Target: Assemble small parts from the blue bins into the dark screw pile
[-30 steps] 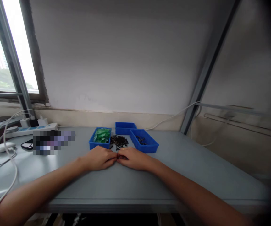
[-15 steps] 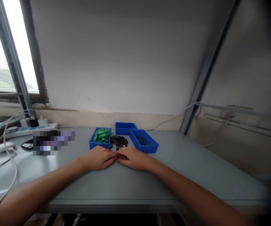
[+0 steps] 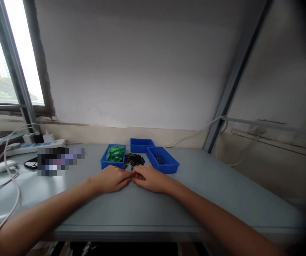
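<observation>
My left hand (image 3: pixel 113 179) and my right hand (image 3: pixel 148 179) meet fingertip to fingertip low over the table. Both are closed in a pinch, and whatever is between the fingers is too small and hidden to name. Just beyond them lies a pile of small dark pieces (image 3: pixel 135 160), like screws. Behind my left hand stands a blue bin (image 3: pixel 112 165) with green plastic packets (image 3: pixel 115 153) in it. A second blue bin (image 3: pixel 169 168), behind my right hand, holds some small dark metal pieces (image 3: pixel 159 159).
A third blue bin (image 3: pixel 141 145) stands at the back by the wall. On the left are a white power strip (image 3: pixel 42 146) with plugs, loose white cables (image 3: pixel 17 193), a white mouse-like object (image 3: pixel 6 166) and a blurred-out patch. A metal post (image 3: pixel 227 92) rises at the right.
The fingers of my right hand have shifted slightly against those of my left. The bins and the pile stay where they were.
</observation>
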The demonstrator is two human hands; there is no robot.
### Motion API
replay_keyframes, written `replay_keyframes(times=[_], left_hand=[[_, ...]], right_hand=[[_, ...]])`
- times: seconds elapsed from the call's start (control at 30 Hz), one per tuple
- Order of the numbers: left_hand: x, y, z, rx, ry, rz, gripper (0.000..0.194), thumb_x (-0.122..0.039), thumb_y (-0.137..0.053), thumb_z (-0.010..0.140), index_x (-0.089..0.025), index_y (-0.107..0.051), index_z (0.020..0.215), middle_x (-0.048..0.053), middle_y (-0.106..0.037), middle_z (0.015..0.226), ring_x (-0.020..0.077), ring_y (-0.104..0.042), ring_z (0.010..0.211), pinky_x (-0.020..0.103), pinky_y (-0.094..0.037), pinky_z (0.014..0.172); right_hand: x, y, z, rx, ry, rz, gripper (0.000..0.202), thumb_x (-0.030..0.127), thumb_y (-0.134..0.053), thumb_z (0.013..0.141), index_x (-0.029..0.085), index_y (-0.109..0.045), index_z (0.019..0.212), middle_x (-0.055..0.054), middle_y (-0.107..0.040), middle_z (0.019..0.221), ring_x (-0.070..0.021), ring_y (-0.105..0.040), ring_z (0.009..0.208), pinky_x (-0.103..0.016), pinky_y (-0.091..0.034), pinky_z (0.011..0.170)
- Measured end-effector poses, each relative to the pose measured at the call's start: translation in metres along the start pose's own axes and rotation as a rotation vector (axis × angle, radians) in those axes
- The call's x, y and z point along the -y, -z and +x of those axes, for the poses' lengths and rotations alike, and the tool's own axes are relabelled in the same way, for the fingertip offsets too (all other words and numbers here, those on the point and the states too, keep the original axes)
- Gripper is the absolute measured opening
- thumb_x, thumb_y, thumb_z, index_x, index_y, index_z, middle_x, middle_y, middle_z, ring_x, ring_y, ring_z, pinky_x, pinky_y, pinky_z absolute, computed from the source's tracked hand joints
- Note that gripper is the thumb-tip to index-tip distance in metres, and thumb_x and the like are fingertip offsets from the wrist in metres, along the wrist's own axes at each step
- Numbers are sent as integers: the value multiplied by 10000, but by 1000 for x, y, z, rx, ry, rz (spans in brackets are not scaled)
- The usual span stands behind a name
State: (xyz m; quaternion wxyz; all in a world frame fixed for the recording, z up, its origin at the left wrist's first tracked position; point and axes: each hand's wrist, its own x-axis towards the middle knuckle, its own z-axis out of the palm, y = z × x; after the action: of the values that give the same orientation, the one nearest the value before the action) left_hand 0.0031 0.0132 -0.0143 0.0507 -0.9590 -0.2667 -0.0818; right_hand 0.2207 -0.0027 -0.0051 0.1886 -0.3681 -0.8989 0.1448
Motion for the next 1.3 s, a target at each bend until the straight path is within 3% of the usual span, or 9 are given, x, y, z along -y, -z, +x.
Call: replay_keyframes(times=[0.47, 0.63, 0.77, 0.93, 1.3], left_hand=[[-1, 2, 0, -14, -45, -18, 169, -202, -467, 993, -190, -626, 938, 38, -722, 841, 207, -682, 724, 274, -455, 604], [-1, 1, 0, -26, -48, -23, 169, -194, -472, 981, -187, -631, 923, 43, -722, 840, 200, -674, 713, 274, -447, 596], [-1, 1, 0, -20, -41, -19, 185, -191, -478, 978, -186, -624, 864, 42, -712, 808, 196, -661, 693, 274, -438, 587], [0, 0, 0, -37, -46, -11, 219, -213, -461, 992, -187, -625, 849, 39, -701, 783, 190, -652, 682, 270, -440, 589], [1, 1, 0, -32, -40, -6, 176, -190, -477, 975, -190, -610, 860, 32, -698, 776, 192, -663, 682, 264, -433, 579]], right_hand=[[1, -1, -1, 30, -31, -21, 143, 137, -598, 797, 213, -477, 790, 17, -575, 737, -152, -540, 683, -260, -354, 594], [3, 0, -1, 34, -31, -28, 111, 111, -584, 811, 204, -526, 831, 10, -604, 754, -154, -559, 699, -261, -372, 609], [4, 1, -1, 41, -45, -14, 10, 193, -606, 886, 189, -601, 878, -8, -644, 776, -164, -584, 722, -271, -399, 635], [4, 2, 0, 74, -6, -79, 174, 208, -537, 969, 169, -657, 849, -54, -686, 860, -185, -606, 807, -292, -428, 717], [0, 0, 0, 29, -40, -9, 56, 128, -621, 871, 174, -624, 838, -1, -642, 759, -152, -578, 716, -253, -390, 633]])
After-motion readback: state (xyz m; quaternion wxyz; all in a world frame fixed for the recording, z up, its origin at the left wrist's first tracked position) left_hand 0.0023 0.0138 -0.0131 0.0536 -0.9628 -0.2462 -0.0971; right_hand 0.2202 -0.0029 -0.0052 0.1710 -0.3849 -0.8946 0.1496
